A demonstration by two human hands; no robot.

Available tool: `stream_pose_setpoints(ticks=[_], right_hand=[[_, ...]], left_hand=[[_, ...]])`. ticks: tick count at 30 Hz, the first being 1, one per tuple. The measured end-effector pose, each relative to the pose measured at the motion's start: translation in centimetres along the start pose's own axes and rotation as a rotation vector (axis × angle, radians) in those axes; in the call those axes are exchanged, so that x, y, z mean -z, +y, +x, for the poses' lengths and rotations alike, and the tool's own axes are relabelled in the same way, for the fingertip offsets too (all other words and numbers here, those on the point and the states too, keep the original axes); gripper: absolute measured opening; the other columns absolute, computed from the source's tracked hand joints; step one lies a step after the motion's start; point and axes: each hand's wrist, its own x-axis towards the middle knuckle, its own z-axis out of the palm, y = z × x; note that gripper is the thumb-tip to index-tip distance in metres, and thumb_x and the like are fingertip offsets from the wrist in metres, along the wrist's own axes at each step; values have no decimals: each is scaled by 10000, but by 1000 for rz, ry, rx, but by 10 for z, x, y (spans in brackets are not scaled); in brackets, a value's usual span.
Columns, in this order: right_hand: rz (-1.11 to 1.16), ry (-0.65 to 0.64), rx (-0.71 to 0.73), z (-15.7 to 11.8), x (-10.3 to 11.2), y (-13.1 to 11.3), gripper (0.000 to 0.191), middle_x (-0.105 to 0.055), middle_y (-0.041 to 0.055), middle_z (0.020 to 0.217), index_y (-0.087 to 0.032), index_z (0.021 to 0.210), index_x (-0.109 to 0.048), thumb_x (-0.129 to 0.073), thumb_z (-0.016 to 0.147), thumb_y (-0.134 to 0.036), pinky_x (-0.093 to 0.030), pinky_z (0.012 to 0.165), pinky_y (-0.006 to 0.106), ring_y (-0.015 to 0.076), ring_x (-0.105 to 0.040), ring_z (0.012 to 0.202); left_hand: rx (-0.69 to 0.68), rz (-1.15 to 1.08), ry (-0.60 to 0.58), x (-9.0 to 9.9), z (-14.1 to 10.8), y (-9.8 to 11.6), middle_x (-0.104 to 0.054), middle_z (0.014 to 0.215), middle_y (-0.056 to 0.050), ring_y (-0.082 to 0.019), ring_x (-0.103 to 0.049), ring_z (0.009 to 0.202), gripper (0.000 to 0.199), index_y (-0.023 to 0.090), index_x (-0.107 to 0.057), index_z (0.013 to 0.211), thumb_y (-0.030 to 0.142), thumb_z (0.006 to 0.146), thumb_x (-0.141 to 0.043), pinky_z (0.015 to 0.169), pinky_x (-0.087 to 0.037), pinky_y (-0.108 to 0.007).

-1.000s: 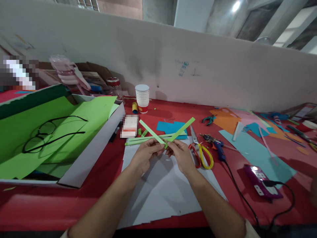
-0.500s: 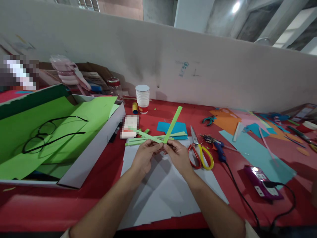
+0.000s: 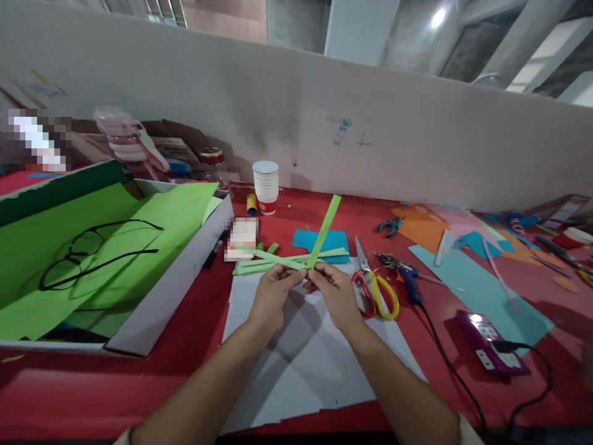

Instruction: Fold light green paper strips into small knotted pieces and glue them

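Our left hand (image 3: 273,295) and our right hand (image 3: 336,293) are close together, thumbs and fingertips pinched on two flat, narrow paper strips where they meet in a V. The pale green paper strip (image 3: 280,259) slants up toward our left, and the bright green paper strip (image 3: 325,232) stands up and leans to our right. We cannot tell which fingers press on which strip at the joint, since the fingertips cover it.

We hold the strips above the far part of a stack of large white paper sheets (image 3: 306,358) on the red-covered table (image 3: 69,395). Just beyond our fingers lie several loose light green paper strips (image 3: 340,252), with a flat bright blue paper piece (image 3: 301,238) behind them. Near their left end we see small folded green paper pieces (image 3: 273,248).

Beside our right hand lie metal scissors with one red and one yellow handle (image 3: 386,298), blades pointing away from us. Next to them, farther right, is a dark blue glue gun (image 3: 410,284) with a black cord.
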Motion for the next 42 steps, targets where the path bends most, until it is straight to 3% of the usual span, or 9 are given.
stream_pose_setpoints(ticks=[8, 17, 29, 42], right_hand=[[36, -39, -96, 1, 3, -9, 122, -607, -20, 597, -177, 717, -666, -641, 704, -295, -462, 528, 230, 110, -537, 533], [-62, 20, 4, 2, 2, 4, 201, -624, -9, 650, -196, 838, -691, -608, 767, -365, -487, 559, 247, 129, -562, 573], [56, 24, -35, 1, -1, 3, 151, -621, -12, 671, -176, 808, -645, -632, 746, -313, -471, 563, 237, 114, -555, 586], [186, 20, -144, 4, 1, -3, 149, -609, -27, 616, -167, 733, -656, -699, 661, -290, -436, 539, 224, 88, -523, 530]], left_hand=[[8, 23, -106, 2, 0, 1, -686, 714, -39, -139, -598, 651, 151, 146, -681, 717, 238, 616, -745, 677, -455, -274], [-73, 52, -59, -1, 0, -1, -688, 698, -32, -136, -594, 646, 123, 151, -690, 716, 221, 625, -734, 653, -465, -254], [-80, 18, -9, -2, -2, -3, -717, 815, -59, -180, -629, 767, 179, 144, -698, 778, 185, 608, -738, 763, -470, -303], [19, -25, -68, 5, 4, -4, -684, 689, -32, -138, -609, 644, 122, 138, -689, 684, 194, 590, -742, 668, -476, -269]])
